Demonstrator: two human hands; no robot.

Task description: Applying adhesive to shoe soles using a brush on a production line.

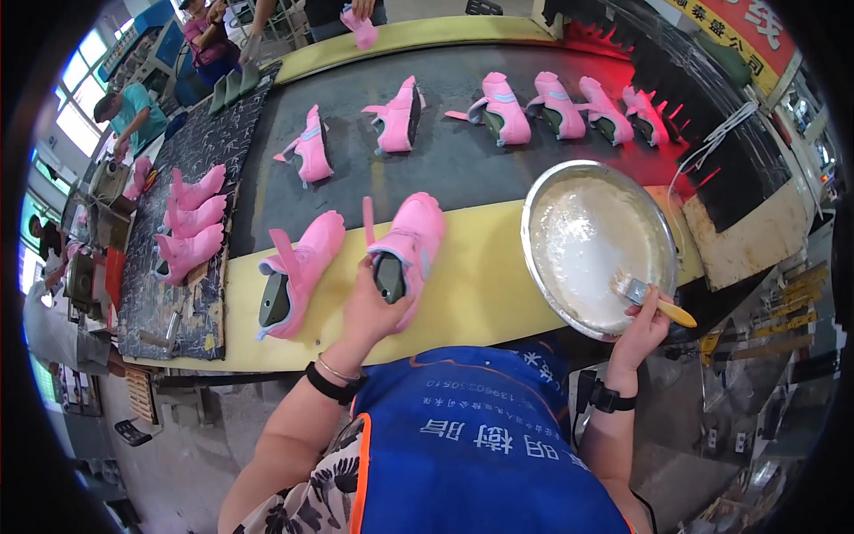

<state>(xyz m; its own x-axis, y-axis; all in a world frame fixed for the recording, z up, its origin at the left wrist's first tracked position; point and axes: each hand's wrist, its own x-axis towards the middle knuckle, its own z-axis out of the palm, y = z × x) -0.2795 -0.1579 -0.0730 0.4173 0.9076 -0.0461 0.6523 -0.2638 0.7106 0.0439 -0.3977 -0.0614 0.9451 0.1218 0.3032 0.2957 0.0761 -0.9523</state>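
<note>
My left hand [372,301] is closed around the heel end of a pink shoe upper [420,227], which sits on a dark green last with its tongue sticking up. Just left of it, a second pink shoe upper [311,254] rests on the yellow ledge [480,307]. In my right hand [644,327] is a paintbrush [680,315] with a yellow handle and metal ferrule. Its bristles are at the near right inside of a wide metal basin [531,258] holding a whitish liquid [587,227].
Beyond the ledge, a dark conveyor belt [356,187] carries several pink shoe uppers [398,116], the right ones under red light. Three more [191,254] lie on a patterned side board [178,316]. A person [142,116] works at far left; another's hand holds a pink upper [363,31] across the belt.
</note>
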